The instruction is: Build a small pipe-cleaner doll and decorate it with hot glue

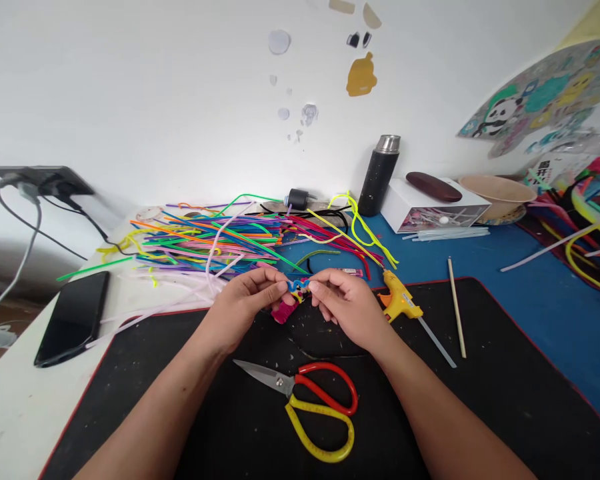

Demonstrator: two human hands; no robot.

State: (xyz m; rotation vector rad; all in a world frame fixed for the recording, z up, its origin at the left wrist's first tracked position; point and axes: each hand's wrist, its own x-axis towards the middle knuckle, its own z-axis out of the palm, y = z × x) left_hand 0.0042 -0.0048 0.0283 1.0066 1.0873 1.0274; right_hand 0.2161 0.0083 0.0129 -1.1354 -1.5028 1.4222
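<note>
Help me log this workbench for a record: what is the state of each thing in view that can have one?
Left hand: pinching the blue strip
Right hand: also pinching it
Blue strip: bent wavy
Scissors: blades closed, lying down
Phone: lying flat, screen dark
Glue gun: lying down, glue stick in its rear; power unclear
Flask: standing, top on
White box: drawer shut
Wall socket: plugs inserted

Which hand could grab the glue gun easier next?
Probably the right hand: the glue gun lies just beside it. The left hand is farther away, though both pinch a blue strip.
</note>
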